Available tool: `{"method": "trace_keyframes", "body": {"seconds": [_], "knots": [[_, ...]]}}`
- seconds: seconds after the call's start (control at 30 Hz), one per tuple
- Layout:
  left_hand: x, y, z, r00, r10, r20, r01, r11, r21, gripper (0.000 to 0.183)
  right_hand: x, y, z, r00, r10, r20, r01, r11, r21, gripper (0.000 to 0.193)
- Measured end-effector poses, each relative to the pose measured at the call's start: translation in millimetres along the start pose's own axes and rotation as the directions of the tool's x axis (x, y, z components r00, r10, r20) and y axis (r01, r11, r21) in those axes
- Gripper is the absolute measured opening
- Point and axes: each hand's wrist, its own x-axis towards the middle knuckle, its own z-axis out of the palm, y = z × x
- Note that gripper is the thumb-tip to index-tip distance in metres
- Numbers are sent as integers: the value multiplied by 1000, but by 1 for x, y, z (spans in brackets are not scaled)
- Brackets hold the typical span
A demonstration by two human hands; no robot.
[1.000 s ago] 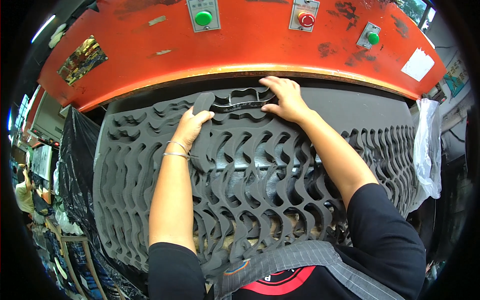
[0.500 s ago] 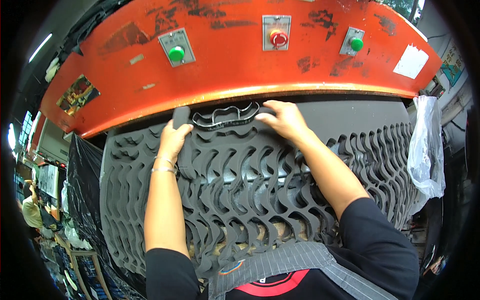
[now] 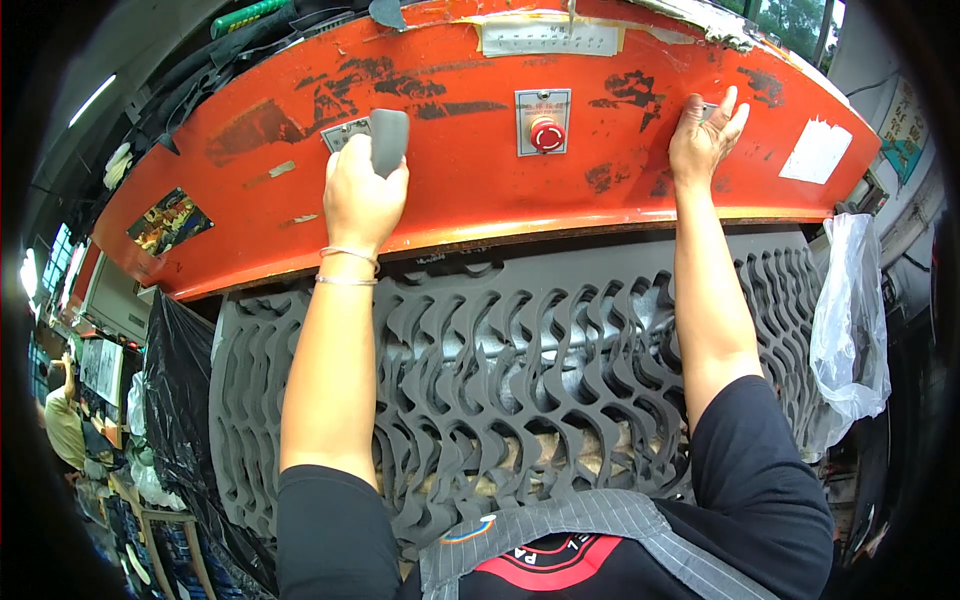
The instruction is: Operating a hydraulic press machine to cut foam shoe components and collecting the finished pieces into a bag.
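Note:
My left hand is closed round a dark grey foam piece, a rounded strip held upright. It is at the left button plate on the orange machine front, and covers the button there. My right hand is at the right button plate, fingers stretched apart and palm over the green button, which is hidden. It holds nothing that I can see. Below my arms lies a dark grey foam sheet cut through with rows of wavy openings. The metal cutting die is hardly visible under the machine's edge.
A red stop button sits between my hands. Clear plastic film hangs at the right, black plastic sheeting at the left. Another person stands far left. Dark material lies on top of the machine.
Both hands have moved up from the foam sheet to the button plates, my right letting go of the cutting die. My left still holds the foam piece. The machine front sits lower in view.

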Motion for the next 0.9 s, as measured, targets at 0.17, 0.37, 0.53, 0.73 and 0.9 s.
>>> {"method": "trace_keyframes", "body": {"seconds": [0.17, 0.37, 0.53, 0.73, 0.9], "knots": [[-28, 44, -34, 699, -347, 625, 706, 196, -681, 20, -32, -34, -65, 925, -175, 338, 125, 978, 164, 66], [-96, 119, -29, 627, -144, 766, 682, -375, -628, 25, -104, -166, -178, -132, -154, 979, -850, 526, -31, 56], [-120, 167, -53, 458, 48, 888, 810, -434, -394, 51, -100, -157, -245, -345, 23, 938, -898, 283, -337, 33], [-197, 123, -50, 161, 316, 935, 186, 921, -343, 43, -14, -54, -363, 276, 754, 596, -961, 227, 159, 16], [-203, 174, -51, 198, 241, 950, -63, 970, -233, 58, 69, 63, -469, 549, 829, 106, -781, 465, 417, 15]]}}
